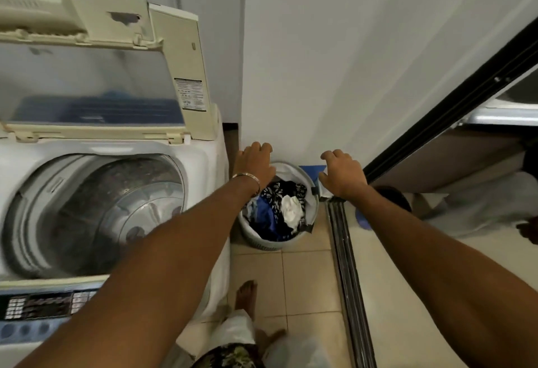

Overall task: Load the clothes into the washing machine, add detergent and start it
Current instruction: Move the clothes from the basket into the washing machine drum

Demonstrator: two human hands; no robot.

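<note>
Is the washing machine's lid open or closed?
Open. The lid stands tipped up at the back of the washer, and you can see straight down into the bare metal drum.

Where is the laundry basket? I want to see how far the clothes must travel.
In the head view the laundry basket stands on the tiled floor against the wall, just right of the washing machine, below and between the left hand and right hand.

arms: both bare to past the elbow, no sleeves showing
left wrist: thin metal bangle (247, 178)
feet: bare foot (247, 295) at 6 o'clock
clothing: pale shorts (233, 331), dark patterned cloth (230, 356) at the bottom edge
</note>
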